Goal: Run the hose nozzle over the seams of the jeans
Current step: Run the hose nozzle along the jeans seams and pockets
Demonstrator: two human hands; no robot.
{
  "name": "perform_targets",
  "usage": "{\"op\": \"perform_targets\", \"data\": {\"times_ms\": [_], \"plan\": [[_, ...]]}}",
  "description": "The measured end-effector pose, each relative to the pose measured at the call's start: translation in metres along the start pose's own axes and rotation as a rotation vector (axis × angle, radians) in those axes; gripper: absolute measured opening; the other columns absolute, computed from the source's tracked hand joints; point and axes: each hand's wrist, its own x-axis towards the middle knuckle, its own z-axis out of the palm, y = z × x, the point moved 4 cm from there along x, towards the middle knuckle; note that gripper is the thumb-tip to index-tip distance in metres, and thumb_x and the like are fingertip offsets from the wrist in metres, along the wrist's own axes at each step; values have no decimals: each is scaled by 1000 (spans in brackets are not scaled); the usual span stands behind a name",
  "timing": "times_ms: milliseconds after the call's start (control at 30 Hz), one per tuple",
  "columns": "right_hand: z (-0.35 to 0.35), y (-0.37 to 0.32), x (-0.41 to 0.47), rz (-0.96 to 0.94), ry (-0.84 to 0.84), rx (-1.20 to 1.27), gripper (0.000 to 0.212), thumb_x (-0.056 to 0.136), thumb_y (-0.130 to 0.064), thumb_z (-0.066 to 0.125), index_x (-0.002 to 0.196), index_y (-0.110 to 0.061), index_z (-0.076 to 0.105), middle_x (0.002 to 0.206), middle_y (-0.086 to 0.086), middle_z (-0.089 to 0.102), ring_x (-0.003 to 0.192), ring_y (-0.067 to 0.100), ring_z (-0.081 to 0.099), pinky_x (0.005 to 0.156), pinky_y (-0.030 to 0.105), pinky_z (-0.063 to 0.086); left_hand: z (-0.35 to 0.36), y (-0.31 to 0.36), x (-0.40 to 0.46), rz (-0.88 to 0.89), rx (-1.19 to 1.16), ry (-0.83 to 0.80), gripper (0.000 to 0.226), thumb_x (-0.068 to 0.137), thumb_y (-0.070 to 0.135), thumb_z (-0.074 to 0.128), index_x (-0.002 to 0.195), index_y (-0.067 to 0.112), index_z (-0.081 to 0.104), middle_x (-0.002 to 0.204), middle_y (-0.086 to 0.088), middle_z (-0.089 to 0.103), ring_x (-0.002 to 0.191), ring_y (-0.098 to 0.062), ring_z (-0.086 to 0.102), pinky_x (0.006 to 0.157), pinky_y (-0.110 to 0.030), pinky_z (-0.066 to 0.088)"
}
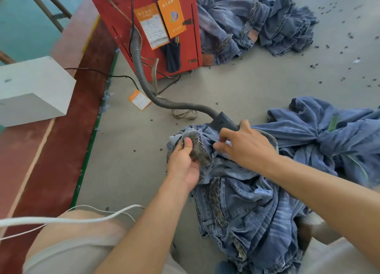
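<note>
Grip check: right hand (245, 145) grasped the nozzle (223, 121); left hand (185, 160) pinched the jeans (236, 201) pocket lining, frame centre.
Loose lining could be sucked into the nozzle, jamming it.

The jeans (246, 201) lie on the floor (246, 84), hose nozzle (223, 120) on their far edge.

Faded blue denim jeans (246, 201) at 5 o'clock, seams brownish, streaked paler across legs; grey-brown mesh-patterned pocket lining (197, 148) at centre.
Dark grey plastic hose nozzle (223, 121) joined to grey ribbed corrugated hose (141, 76).
Red metal cabinet (144, 27) at 12 o'clock, bearing orange-and-white paper tags (162, 21).
Second heap of blue denim garments (257, 21) at 1 o'clock.
Pale grey concrete floor (246, 82), dark specks.
White block (33, 88) at 9 o'clock.
Dark red strip (51, 140), green edge.
</note>
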Motion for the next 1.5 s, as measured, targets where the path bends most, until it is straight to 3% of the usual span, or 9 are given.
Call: {"op": "perform_targets", "data": {"times_ms": [167, 267, 400, 700, 900, 1033, 1200, 1333, 1500], "plan": [[-58, 30, -20, -171, 140, 39, 79, 96, -61, 54, 158, -60, 4, 89, 0, 60, 70, 26, 62, 63, 39, 51, -10, 5, 0, -28, -77, -2, 30, 111, 15, 44, 133, 6, 61, 111, -14, 74, 85, -22, 75, 70, -35, 65], [-67, 34, -40, -204, 108, 5, 71, 83, -92, 29, 138, -48, 38, 75, -23, 55, 63, -6, 51, 56, 17, 38, -14, 7, 1, -49, -107, -20, 25, 109, 14, 47, 126, 4, 63, 100, -13, 77, 78, -21, 77, 64, -33, 64], [-38, 28, -59, -258, -58, -62, 58, 80, -91, 24, 104, -44, 46, 75, -22, 56, 62, -3, 54, 56, 21, 44, -8, 2, -1, -68, -115, -64, 19, 108, 12, 49, 112, 7, 66, 91, -10, 79, 77, -19, 78, 64, -32, 64], [-48, 22, -32, -65, 173, 76, 39, 92, -68, 50, 96, -30, 45, 66, -10, 56, 55, 8, 53, 47, 29, 36, 7, 0, -10, -70, -49, -146, 21, 108, 13, 48, 112, 7, 68, 100, -11, 77, 85, -20, 77, 70, -33, 64], [-35, 12, -47, -115, 40, -29, 41, 87, -77, 42, 96, -36, 43, 71, -14, 57, 57, 7, 56, 53, 33, 50, 0, 7, -10, -51, -13, -140, 20, 108, 12, 49, 108, 7, 69, 92, -11, 78, 78, -18, 76, 71, -31, 65], [-48, 20, -35, 8, 154, 26, 39, 93, -67, 51, 97, -29, 46, 68, -8, 58, 58, 13, 55, 50, 34, 42, 0, 9, -14, -39, 55, -182, 24, 108, 14, 49, 117, 4, 69, 103, -14, 77, 87, -22, 76, 75, -35, 65], [-44, 15, -53, -100, 13, 43, 42, 80, -80, 42, 92, -40, 47, 68, -15, 60, 55, 5, 58, 50, 27, 47, 2, 9, -16, -38, 107, -205, 19, 107, 14, 50, 111, 9, 68, 99, -11, 74, 82, -20, 74, 70, -34, 64], [-56, 16, -21, -3, 79, 44, 32, 93, -61, 56, 96, -29, 50, 72, -8, 59, 59, 11, 57, 50, 29, 41, 3, 6, -19, -44, 192, -241, 21, 109, 14, 48, 108, 9, 69, 96, -8, 78, 81, -19, 76, 66, -33, 63], [-60, 20, -44, -100, 11, 43, 32, 80, -74, 49, 84, -42, 48, 67, -14, 58, 55, 3, 56, 47, 21, 38, 2, 11, -19, -2, 287, -238, 23, 109, 18, 48, 120, 11, 67, 110, -13, 69, 86, -21, 69, 74, -39, 55]]}}
